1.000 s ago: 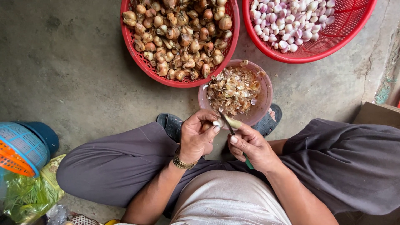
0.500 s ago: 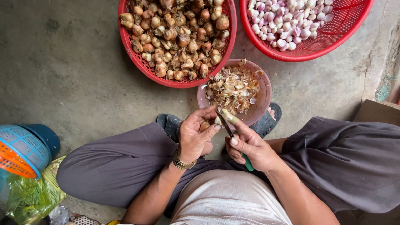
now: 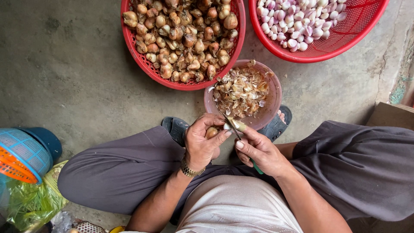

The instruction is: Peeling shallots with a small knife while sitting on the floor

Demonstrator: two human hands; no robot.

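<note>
Peeling step: left hand (image 3: 202, 142) pinches a shallot (image 3: 211, 131) above the pink bowl's (image 3: 272, 103) near rim, right hand (image 3: 258, 151) grips a knife (image 3: 230, 125); next, judged, stripping the skin.

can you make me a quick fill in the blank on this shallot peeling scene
1. The left hand holds a small ____ shallot.
2. The right hand holds a knife with a ____ handle.
3. The pink bowl by the feet holds dry ____.
4. The peeled shallots lie in a ____ basket.

Missing words: unpeeled; green; peelings; red
</note>
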